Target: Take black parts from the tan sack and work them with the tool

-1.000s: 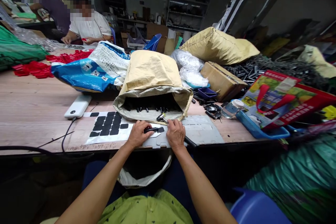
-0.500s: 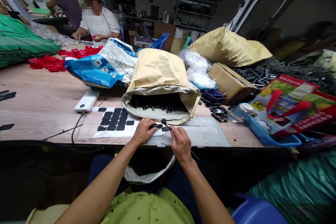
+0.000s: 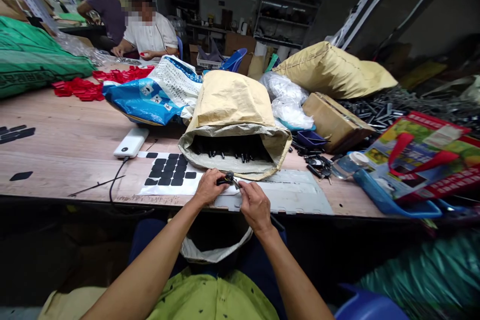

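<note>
My left hand (image 3: 207,187) is closed around a small, dark, rod-like black part (image 3: 221,180), over the front edge of the table. Pinched in my right hand (image 3: 255,205) is a thin metal tool (image 3: 236,184). A small black piece (image 3: 229,175) sits at the tool's tip, right against the black part; its exact shape is too small to tell. Left of my hands lies a white sheet (image 3: 144,189) carrying rows of black rounded-square stickers (image 3: 166,170). Just behind the hands, a tan sack (image 3: 232,97) lies with its mouth toward me, black rods inside.
A white power bank (image 3: 131,142) with a cable lies at left. A blue-and-white bag (image 3: 153,90) and red parts (image 3: 80,89) are behind it. On the right stand a clear jar (image 3: 350,164), a blue tray (image 3: 393,200) and a colourful bag (image 3: 423,160). Two people work across the table.
The tool's tip with the black piece has moved left and down, onto the black part in my left hand. The whole view has shifted slightly.
</note>
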The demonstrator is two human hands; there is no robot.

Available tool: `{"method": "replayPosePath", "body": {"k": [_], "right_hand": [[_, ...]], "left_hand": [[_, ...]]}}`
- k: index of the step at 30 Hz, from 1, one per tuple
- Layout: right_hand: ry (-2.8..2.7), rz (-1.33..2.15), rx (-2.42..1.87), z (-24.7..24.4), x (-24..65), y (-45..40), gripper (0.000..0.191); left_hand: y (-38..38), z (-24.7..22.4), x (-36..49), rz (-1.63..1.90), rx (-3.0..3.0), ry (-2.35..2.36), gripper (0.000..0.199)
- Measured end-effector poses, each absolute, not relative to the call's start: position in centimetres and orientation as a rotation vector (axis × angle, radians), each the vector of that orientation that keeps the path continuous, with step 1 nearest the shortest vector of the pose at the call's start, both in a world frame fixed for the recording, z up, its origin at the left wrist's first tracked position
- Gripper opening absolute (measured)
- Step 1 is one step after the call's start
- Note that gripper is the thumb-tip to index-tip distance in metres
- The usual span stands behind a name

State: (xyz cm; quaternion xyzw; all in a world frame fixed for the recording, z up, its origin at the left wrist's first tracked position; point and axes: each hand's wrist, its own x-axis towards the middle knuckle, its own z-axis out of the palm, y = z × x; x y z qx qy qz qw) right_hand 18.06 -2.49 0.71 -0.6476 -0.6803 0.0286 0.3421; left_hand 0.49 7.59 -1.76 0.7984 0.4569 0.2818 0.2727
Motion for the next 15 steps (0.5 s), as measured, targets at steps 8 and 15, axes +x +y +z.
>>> {"method": "replayPosePath", "body": {"k": [8,15], "right_hand": [[-1.747,-0.157,-1.835,1.3,21.3,0.9,0.025],[-1.794,-0.222,-1.934,-0.6,21.7,2.4,0.022]], "left_hand": [[7.8,-2.0,0.6,0.740,2.097,1.262,0.022],[7.8,-2.1,0.5,0.765,2.059,1.256,0.021]]}}
